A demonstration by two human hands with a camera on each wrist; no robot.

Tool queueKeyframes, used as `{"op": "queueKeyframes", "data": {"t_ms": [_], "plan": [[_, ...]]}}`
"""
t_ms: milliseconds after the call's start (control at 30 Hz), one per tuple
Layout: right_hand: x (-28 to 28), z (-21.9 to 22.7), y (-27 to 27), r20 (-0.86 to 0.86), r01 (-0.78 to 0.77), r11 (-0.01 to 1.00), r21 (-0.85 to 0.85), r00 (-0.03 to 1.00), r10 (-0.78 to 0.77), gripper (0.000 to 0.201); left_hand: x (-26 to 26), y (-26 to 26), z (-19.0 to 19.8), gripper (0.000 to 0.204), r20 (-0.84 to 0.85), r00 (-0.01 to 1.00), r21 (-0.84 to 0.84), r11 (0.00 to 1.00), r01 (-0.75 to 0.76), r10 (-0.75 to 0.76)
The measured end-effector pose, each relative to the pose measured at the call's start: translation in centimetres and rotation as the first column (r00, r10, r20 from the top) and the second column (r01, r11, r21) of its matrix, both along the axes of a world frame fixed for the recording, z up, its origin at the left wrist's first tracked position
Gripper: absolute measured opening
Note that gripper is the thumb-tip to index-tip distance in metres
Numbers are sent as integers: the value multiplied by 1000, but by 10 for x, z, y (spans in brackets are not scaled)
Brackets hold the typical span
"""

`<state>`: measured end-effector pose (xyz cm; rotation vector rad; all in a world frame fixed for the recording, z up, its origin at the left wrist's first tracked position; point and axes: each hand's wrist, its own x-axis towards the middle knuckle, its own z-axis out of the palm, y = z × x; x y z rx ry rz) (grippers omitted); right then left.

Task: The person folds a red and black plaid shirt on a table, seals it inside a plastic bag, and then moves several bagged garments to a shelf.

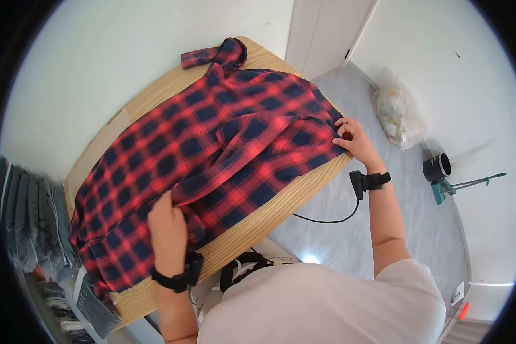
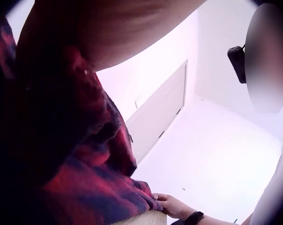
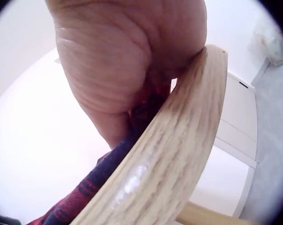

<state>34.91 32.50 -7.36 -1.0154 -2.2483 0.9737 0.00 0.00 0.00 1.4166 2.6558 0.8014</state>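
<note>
A red and navy plaid shirt (image 1: 160,137) lies spread along a wooden table (image 1: 304,192). One sleeve (image 1: 235,157) runs diagonally across the shirt's body, towards the person's left hand. That left hand (image 1: 169,232) grips the sleeve's lower end, its fingers partly hidden from above; dark bunched cloth (image 2: 104,126) hangs by it in the left wrist view. At the table's right end, the right hand (image 1: 358,140) pinches the shirt's edge between thumb and fingers. The right wrist view shows this hand (image 3: 108,61) close over the table edge, with plaid cloth (image 3: 85,192) along the wood.
The shirt's other sleeve (image 1: 215,55) sticks out bent at the far edge. Dark packaged garments (image 1: 34,212) hang at left. On the floor to the right are a filled plastic bag (image 1: 400,117), a black bin (image 1: 437,167) and a green-handled tool (image 1: 470,184). A black cable (image 1: 327,221) trails from the right wrist.
</note>
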Motion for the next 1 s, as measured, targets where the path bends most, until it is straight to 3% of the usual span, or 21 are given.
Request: {"op": "queueKeyframes", "data": {"t_ms": [33,67,100,200,300,433,600,733,767,833,867,900,1000], "plan": [[0,2,0,-1,-3,999,44,1000,3,20,1,-1,0,35,3,1000,-2,1000,-1,1],[0,3,-1,-1,-8,996,87,1000,8,20,-18,-6,3,35,-167,986,121,992,38,-18],[7,8,8,21,-14,994,110,1000,12,20,-15,4,21,37,-221,974,132,991,-16,45],[-1,-2,-2,-36,-7,998,56,999,9,20,-44,-13,82,37,-437,898,255,965,63,57],[-1,-4,-1,-74,21,995,97,997,-13,20,-59,-35,98,38,-628,771,114,967,230,-109],[0,-4,-1,-40,-4,990,139,999,9,16,-63,-59,68,39,-492,849,-10,976,216,-193],[1,-5,-2,-47,-23,989,145,998,30,16,-58,-79,18,33,-112,978,-217,965,146,-173],[0,-1,-5,-61,-19,994,109,998,26,15,-52,-81,8,34,-105,984,-280,954,106,-141],[0,-1,-6,-80,-10,996,83,997,16,15,-58,-82,9,34,-106,985,-281,955,99,-134],[2,-6,-3,-91,-11,997,78,996,19,15,-68,-82,15,35,-308,934,-174,976,133,-183],[3,-9,-2,-102,-9,997,71,995,16,15,-66,-85,23,38,-445,885,-30,990,139,-138],[3,-8,-2,-102,-29,998,64,994,36,15,-61,-90,29,41,-557,831,93,994,64,-2],[0,-8,-4,-95,10,997,75,995,-2,16,-54,-115,40,44,-609,790,126,992,5,73]]}}
